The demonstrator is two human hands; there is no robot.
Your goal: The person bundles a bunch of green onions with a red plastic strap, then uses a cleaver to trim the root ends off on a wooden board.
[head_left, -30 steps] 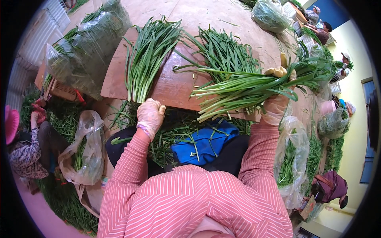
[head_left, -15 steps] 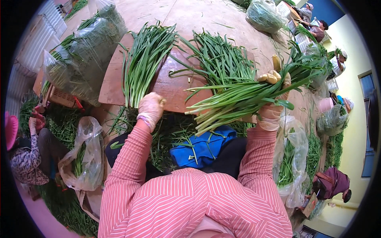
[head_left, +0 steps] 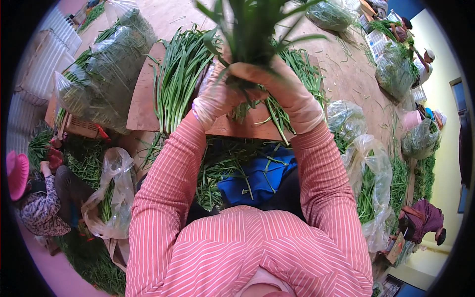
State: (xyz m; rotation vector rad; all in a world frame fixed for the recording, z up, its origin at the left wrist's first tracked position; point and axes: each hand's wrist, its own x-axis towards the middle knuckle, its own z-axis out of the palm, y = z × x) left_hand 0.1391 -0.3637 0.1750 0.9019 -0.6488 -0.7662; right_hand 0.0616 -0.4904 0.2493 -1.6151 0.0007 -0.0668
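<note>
Chive bunch [head_left: 257, 29] held upright above the wooden board [head_left: 143, 106], long axis rising away from the grip. Left hand [head_left: 220, 94] and right hand [head_left: 284, 86], both gloved, clasp its lower stems together; cut ends hang just below.

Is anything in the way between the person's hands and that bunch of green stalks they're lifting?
Nothing visible. Both gloved hands, the left hand and the right hand, are wrapped directly around the bunch of green stalks, held up above the wooden board. Only the thin gloves lie between skin and stalks.
</note>
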